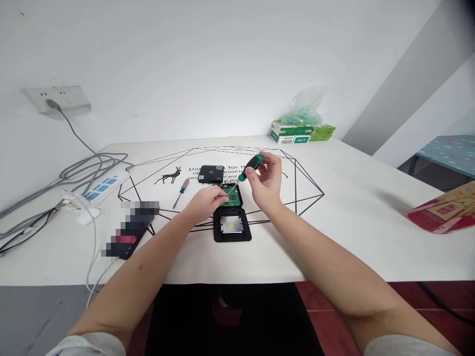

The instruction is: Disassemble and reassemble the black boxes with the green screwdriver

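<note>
In the head view, the right hand's grip (267, 184) pinches a green-and-black-handled screwdriver (254, 164) slanting down to a green circuit board (234, 199) in a black square plastic case (241, 198) at frame centre, where I cannot tell whether the left hand's grip (207, 202) pinches anything.

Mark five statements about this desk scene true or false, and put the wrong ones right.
1. The right hand holds the green screwdriver. True.
2. The plastic bag rests on top of the boxes. True.
3. The left hand is gripping the plastic bag. False: it is down at the circuit board, near the green screwdriver's tip.
4. A plug is in the wall socket. True.
5. The small screwdriver stands upright inside one of the boxes. False: it lies on the table, to the left of the left hand.
</note>
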{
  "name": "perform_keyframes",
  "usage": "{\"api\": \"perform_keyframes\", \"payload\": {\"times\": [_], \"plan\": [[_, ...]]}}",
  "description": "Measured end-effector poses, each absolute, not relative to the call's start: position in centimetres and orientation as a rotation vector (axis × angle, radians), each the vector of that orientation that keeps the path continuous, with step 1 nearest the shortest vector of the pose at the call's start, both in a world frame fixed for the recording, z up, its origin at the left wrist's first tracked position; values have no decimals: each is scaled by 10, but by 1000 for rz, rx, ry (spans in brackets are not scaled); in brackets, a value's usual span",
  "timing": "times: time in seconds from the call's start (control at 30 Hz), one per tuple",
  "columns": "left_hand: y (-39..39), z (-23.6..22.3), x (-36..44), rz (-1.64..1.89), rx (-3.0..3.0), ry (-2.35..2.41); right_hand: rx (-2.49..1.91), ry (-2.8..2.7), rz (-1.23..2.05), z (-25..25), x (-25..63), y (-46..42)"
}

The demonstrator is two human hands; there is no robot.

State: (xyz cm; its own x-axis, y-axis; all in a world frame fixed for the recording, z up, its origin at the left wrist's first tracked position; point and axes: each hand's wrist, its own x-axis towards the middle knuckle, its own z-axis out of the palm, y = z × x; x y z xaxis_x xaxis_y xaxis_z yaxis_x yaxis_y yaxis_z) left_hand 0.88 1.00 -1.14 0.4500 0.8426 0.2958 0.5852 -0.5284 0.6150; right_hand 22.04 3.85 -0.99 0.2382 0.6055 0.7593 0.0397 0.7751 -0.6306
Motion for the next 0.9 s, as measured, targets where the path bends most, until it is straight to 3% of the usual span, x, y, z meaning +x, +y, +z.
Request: {"api": "perform_keyframes", "payload": {"times": [0.2, 0.4, 0.6, 0.9], "plan": [[8, -6, 9, 754, 2201, 1230, -559, -1362, 474, -13, 224, 40], [3, 9, 1, 318, 2210, 1088, -465, -1603, 734, -16, 221, 28], [-1, 14, 1, 93, 2175, 923, -441, -1787, 683, -19, 214, 9], [-8, 11, -3, 218, 2248, 823, -392, -1878, 544, -15, 212, 0]]}}
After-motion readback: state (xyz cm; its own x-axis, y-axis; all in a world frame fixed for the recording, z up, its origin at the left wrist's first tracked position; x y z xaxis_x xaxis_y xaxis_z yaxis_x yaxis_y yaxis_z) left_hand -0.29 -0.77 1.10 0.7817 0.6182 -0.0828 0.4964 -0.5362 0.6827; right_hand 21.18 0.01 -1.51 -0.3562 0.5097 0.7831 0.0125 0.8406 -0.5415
